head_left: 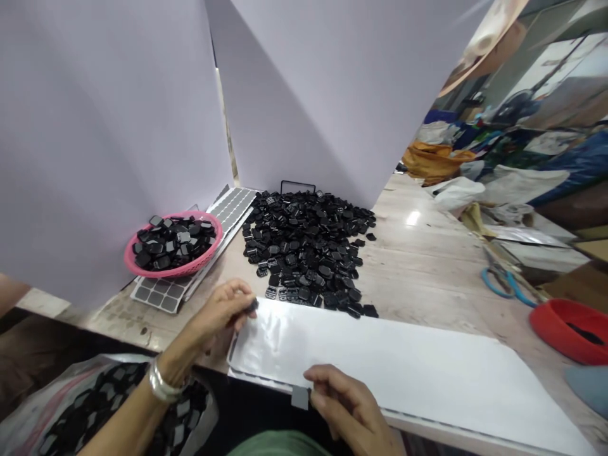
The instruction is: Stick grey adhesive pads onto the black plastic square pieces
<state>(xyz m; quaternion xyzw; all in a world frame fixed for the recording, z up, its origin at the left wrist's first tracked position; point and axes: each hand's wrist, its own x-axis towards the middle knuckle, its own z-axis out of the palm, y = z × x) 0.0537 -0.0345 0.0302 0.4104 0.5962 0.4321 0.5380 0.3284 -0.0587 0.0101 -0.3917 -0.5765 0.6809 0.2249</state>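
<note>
My left hand pinches a small black plastic piece at the left end of a long white glossy sheet lying along the near table edge. My right hand is closed at the sheet's near edge, its thumb and fingers holding a small grey square sticker. A big heap of black plastic pieces lies on the wooden table just beyond the sheet. A silver bangle is on my left wrist.
A pink basket of black pieces sits at the left on sheets of grey stickers. White boards stand behind. Blue-handled scissors and a red bowl are at the right. A bag of pieces lies in my lap.
</note>
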